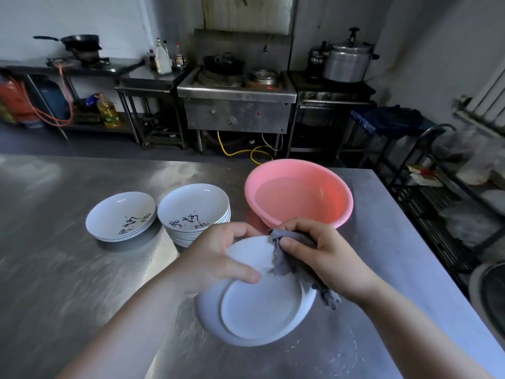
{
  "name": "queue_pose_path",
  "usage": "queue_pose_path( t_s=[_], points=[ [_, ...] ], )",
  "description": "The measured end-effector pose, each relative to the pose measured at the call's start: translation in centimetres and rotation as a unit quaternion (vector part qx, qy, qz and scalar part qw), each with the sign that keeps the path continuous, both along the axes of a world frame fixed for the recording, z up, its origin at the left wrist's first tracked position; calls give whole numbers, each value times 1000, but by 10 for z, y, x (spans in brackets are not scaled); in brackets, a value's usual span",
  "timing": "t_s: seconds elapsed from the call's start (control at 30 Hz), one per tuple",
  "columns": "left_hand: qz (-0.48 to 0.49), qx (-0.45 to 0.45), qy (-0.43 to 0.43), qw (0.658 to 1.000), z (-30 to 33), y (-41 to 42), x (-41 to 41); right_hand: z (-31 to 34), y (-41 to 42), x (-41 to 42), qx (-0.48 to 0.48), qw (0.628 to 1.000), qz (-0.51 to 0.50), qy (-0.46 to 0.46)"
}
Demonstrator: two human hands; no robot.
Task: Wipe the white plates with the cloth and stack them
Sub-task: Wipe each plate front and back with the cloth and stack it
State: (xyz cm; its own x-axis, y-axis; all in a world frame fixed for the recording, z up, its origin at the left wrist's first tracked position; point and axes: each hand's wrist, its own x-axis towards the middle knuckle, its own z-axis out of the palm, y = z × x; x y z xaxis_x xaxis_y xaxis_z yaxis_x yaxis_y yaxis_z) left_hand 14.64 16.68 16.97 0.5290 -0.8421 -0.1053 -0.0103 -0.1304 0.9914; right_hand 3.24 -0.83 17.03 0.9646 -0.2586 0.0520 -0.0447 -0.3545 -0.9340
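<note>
A person stands at a steel table (68,269), both forearms reaching in from the 6 o'clock edge. The left hand (216,261) grips a white plate (259,305) by its far rim, thumb curled over the near face and fingers wrapped behind the edge; the plate is tilted, its underside and foot ring turned toward the viewer, its lower edge close to the tabletop, though contact cannot be made out. The right hand (325,258) clutches a grey cloth (293,258), fingers closed round the bunched fabric and pressing it on the plate's upper right rim; a loose tail of cloth hangs down past the plate's right edge. At 10 o'clock from the held plate lie two stacks of white plates with dark brush markings: a short stack (121,216) to the left and a taller stack (194,212) just beside it, near the left hand's knuckles. At 1 o'clock from the held plate sits a pink basin (299,191) holding water, its near rim just behind the right hand. Across the room, at 12 o'clock, stands a steel stove (236,99) with a dark wok (222,64) on top; a large metal pot (348,61) is at 1 o'clock, bottles (164,60) at 11 o'clock, and a black pan (79,41) on a burner farther left. A wire rack (442,192) occupies the 3 o'clock side.
</note>
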Motion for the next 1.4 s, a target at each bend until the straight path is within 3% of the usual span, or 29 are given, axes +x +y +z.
queue_pose_path(
  t_s=[0.17, 0.3, 0.4, 0.5, 0.7, 0.77, 0.83, 0.9, 1.0, 1.07, 1.2, 1.33, 1.4],
  points=[
    [-37, -17, 19, 999, -4, 1, 2, -2, -6, -3, 68, 998, -13, -10],
    [-92, -129, 114, 981, -27, 24, 4, -5, -15, -8, 176, 982, -44, -40],
    [12, -211, 163, 964, -53, 25, -14, -12, -18, -8, 228, 969, -77, -53],
    [139, -218, 171, 951, -74, 20, -29, -25, -16, -8, 255, 961, -104, -38],
    [212, -180, 163, 947, -78, 18, -37, -50, -11, -17, 321, 937, -130, -37],
    [224, -185, 159, 944, -71, 12, -33, -50, -10, -16, 229, 961, -148, -51],
    [219, -200, 163, 941, -62, 6, -30, -45, -9, -11, 42, 973, -210, -89],
    [205, -209, 159, 943, -55, 1, -29, -34, -2, -2, -137, 944, -244, -172],
    [179, -204, 149, 951, -48, -5, -34, -29, 11, 9, -327, 891, -153, -273],
    [170, -204, 150, 953, -46, -6, -36, -28, 9, 10, -374, 881, -71, -282],
    [173, -210, 158, 949, -43, -5, -35, -29, 2, 10, -315, 898, -157, -266],
    [178, -222, 182, 941, -44, -8, -37, -31, 20, 15, -371, 874, -42, -310],
    [205, -226, 202, 931, -43, -9, -34, -31, 8, 16, -350, 881, -89, -306]
  ],
)
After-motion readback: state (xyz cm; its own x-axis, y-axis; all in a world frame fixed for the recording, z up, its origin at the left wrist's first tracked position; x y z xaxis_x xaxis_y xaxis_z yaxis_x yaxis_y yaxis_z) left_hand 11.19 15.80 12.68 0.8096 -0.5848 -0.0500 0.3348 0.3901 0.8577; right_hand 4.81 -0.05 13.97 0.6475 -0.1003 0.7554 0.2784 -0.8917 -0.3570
